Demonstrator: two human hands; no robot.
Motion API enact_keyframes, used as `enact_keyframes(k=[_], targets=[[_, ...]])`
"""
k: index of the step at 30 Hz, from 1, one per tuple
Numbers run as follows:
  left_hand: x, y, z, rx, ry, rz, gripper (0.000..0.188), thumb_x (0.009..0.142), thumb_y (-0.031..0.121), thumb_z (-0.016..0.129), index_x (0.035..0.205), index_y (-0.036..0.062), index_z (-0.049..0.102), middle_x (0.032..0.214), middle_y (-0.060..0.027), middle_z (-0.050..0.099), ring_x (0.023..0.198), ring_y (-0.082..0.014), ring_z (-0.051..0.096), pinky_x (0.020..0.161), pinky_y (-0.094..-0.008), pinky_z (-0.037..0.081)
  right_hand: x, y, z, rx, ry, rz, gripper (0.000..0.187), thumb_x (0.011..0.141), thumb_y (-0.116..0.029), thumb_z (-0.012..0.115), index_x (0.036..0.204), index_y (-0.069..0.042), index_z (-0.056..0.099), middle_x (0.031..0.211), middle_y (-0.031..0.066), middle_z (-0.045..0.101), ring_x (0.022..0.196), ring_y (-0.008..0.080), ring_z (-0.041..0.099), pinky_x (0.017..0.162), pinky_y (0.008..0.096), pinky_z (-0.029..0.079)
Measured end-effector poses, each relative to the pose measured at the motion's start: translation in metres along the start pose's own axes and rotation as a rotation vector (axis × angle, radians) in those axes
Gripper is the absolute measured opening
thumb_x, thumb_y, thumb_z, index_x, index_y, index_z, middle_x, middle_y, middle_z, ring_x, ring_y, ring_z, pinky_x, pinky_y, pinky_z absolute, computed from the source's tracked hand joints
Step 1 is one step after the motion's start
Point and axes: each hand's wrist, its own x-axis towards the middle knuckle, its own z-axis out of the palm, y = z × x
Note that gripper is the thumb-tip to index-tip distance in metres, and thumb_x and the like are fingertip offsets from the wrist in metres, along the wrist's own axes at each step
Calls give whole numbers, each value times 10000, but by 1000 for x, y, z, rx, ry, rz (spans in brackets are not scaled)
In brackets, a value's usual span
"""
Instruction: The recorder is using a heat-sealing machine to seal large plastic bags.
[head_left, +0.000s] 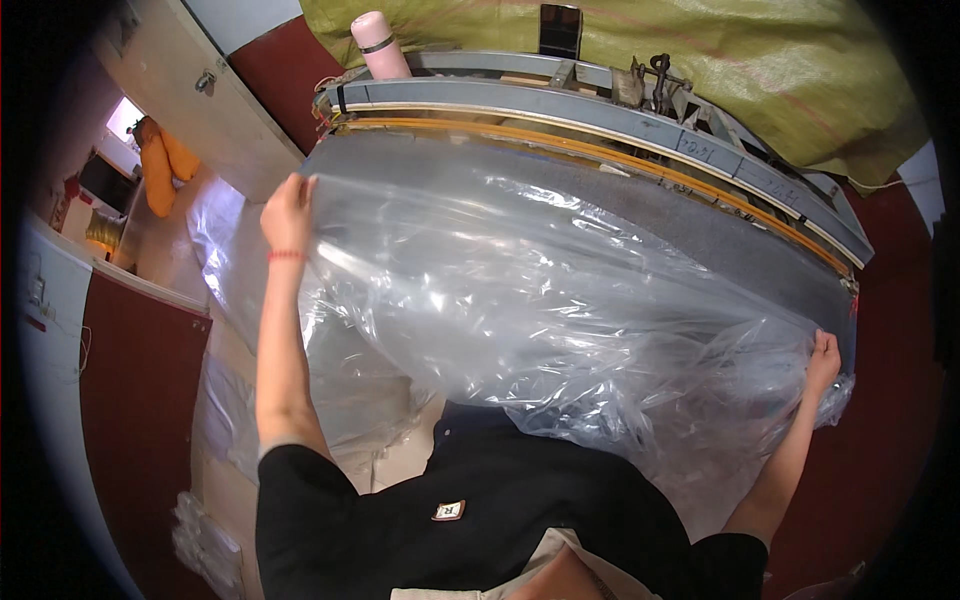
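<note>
A big clear plastic sheet (540,300) lies spread over the grey table (740,250) of a long sealing machine, held at its two ends so that it stays stretched and flat. The left hand (288,212) has its fingers closed on the far left edge; the right hand (823,362) pinches the right edge — both grip only film. Beyond the fingers runs the orange sealing bar (600,155), and further back stand a pink bottle (378,45) and a green tarp (760,60).
</note>
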Motion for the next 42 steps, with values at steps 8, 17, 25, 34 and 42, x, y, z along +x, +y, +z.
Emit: enact_keyframes(k=[8, 17, 25, 34, 42], targets=[[-36, 106, 42, -456, -297, 710, 472, 708, 125, 625, 1143, 41, 462, 1198, -163, 447, 1154, -343, 385, 941, -401, 335, -3, 39, -11, -53, 28, 24, 268, 843, -295, 532, 805, -30, 546, 649, 101, 529, 579, 188, 472, 579, 309, 404], [-72, 93, 42, -442, -500, 621, 388, 787, 274, 576, 1092, 39, 528, 1113, -109, 531, 1079, -300, 444, 887, -392, 341, -5, 74, -25, -102, 0, 90, 285, 852, -326, 509, 850, -44, 551, 714, 116, 560, 621, 225, 504, 604, 330, 413], [-20, 130, 77, -333, -505, 532, 263, 783, 266, 613, 862, 15, 608, 816, -80, 595, 819, -213, 540, 721, -316, 420, -6, 76, -22, -112, 8, 81, 293, 855, -343, 496, 868, -55, 547, 742, 132, 573, 656, 260, 532, 620, 346, 418], [-1, 115, 92, -920, -1228, 171, 223, 821, 176, 601, 963, 7, 575, 794, 37, 557, 754, -46, 490, 717, -187, 406, -7, 77, -22, -187, 12, 143, 306, 850, -369, 496, 866, -69, 555, 752, 136, 583, 652, 278, 532, 604, 354, 420], [11, 112, 84, -1043, -1305, 149, 66, 810, 72, 591, 804, 48, 530, 752, 50, 527, 729, -36, 482, 700, -186, 406, -9, 69, -24, -154, 27, 142, 306, 845, -374, 503, 860, -74, 564, 758, 138, 584, 659, 278, 539, 609, 352, 423]])
